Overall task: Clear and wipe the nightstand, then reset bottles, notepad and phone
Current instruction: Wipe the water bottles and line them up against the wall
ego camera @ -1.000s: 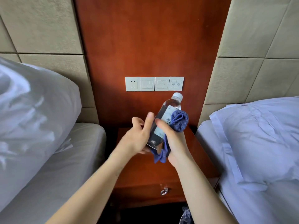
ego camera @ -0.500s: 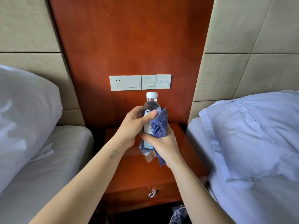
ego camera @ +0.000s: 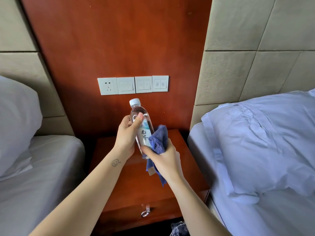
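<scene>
Both forearms reach forward; left hand [ego camera: 127,135] grips with thumb raised, right hand [ego camera: 167,159] clenched just below.

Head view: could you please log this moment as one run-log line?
step: bottle wipe | left hand: grips bottle | right hand: holds cloth against bottle | bottle: capped, tilted, above nightstand

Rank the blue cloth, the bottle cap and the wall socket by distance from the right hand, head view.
1. Blue cloth: gripped in the right hand.
2. Bottle cap: above, up-left of it.
3. Wall socket: behind, farther up-left.
</scene>
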